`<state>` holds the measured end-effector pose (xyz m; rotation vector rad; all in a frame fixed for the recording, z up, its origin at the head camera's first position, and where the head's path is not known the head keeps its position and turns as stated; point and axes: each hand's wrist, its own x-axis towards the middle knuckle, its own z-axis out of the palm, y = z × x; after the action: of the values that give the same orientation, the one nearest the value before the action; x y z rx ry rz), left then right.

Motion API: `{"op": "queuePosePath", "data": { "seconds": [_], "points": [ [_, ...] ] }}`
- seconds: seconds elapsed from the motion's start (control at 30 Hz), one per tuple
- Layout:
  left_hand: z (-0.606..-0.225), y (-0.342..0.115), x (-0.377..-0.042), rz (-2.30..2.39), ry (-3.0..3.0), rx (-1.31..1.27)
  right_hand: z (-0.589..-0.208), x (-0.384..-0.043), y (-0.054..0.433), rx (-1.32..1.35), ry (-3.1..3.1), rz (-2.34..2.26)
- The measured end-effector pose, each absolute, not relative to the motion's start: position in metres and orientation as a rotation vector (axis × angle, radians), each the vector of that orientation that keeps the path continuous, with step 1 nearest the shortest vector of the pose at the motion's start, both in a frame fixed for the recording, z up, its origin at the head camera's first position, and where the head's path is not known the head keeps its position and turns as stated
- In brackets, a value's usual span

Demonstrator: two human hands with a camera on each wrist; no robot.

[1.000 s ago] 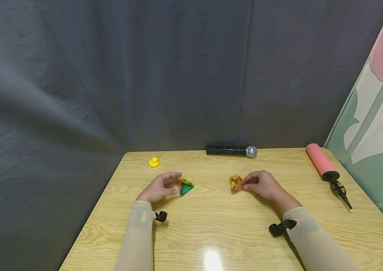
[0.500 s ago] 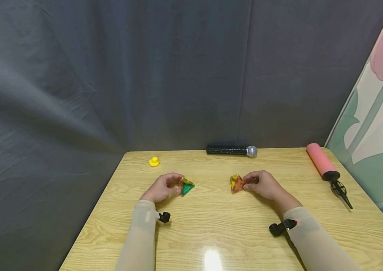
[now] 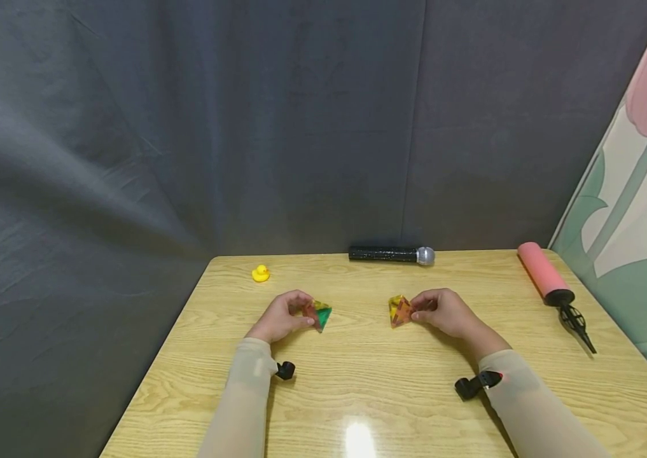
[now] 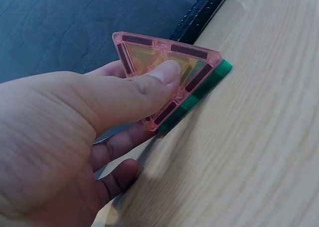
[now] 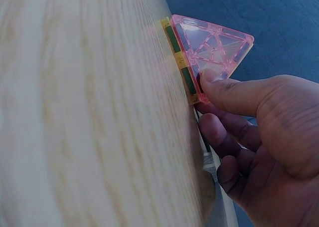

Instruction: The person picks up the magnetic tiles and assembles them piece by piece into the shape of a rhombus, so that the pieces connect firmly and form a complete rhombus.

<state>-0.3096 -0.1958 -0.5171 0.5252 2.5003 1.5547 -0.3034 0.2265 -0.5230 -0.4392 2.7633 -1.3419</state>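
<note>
My left hand (image 3: 282,317) pinches a small pyramid of see-through magnetic tiles (image 3: 322,315) on the table. In the left wrist view the thumb lies on its pink triangular face (image 4: 160,46), with a green tile (image 4: 199,93) along the table side and yellow showing through. To the right, apart from it, my right hand (image 3: 445,312) holds a second magnetic-tile pyramid (image 3: 400,311), orange-pink and yellow in the head view. In the right wrist view the thumb presses the pink triangle (image 5: 214,42), while a yellow tile (image 5: 179,60) lies against the table; the fingers behind are partly hidden.
Along the back edge of the wooden table (image 3: 323,388) lies a black microphone (image 3: 389,254). A yellow rubber duck (image 3: 261,273) sits at back left. A pink hand pump (image 3: 543,273) with a black nozzle lies at the right. A dark curtain (image 3: 312,127) hangs behind.
My left hand has moved a little to the right and closed its fingers on the green, pink and yellow pyramid, which has shifted and turned slightly. The right hand has hardly moved.
</note>
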Motion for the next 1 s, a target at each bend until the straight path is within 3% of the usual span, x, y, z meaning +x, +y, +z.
{"op": "queuePosePath", "data": {
  "seconds": [1.0],
  "points": [
    [-0.521,-0.155,-0.307,1.434,2.607,0.575,-0.522,-0.303,0.223,-0.499,2.736,-1.310]
  ]
}}
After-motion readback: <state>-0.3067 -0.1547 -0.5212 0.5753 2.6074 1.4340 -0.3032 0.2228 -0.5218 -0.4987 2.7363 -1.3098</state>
